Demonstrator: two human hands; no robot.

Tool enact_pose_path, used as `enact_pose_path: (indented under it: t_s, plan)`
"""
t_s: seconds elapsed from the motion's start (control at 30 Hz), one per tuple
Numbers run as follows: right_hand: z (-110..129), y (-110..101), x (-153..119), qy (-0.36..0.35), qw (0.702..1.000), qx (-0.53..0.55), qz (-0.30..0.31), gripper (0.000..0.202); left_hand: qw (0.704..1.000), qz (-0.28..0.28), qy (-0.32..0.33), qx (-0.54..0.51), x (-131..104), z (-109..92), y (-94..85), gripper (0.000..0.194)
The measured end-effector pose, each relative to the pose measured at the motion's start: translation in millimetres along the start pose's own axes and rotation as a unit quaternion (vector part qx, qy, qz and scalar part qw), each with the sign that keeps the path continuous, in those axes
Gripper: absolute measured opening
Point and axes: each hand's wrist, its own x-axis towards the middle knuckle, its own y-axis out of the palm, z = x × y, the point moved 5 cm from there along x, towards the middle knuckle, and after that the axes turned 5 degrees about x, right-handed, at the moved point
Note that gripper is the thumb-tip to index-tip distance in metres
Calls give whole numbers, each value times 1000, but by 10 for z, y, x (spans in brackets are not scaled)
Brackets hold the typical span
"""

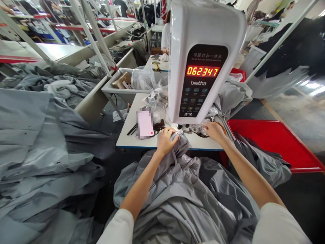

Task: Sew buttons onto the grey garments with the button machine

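My left hand (167,140) grips an edge of the grey garment (162,206) and keeps it under the head of the white button sewing machine (207,30). The rest of the cloth hangs in loose folds over the table's front edge and below. To the right, my right hand (214,131) is at a clear plastic bag (199,128), beside a round dish (221,128). Its fingers are curled together; whatever lies between them is too small to make out. Red digits glow on the machine's panel (203,81).
A phone (145,123) with a pink screen lies left on the white table (127,135). Grey garments (38,142) are heaped at the left. On the right stands a red tray (274,145). Behind is a white bin (122,88) with plastic bags; another person (166,37) sits beyond.
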Motion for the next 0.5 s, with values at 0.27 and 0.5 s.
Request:
enact_pose_path:
  t_s: [0.27, 0.5]
  plan:
    - [-276, 17, 12, 66, 966, 243, -64, 19, 1000, 1, -5, -1, -2, 11, 1, 16]
    - [-318, -74, -400, 178, 790, 531, -249, 34, 1000, -3, -5, -3, -2, 13, -1, 17]
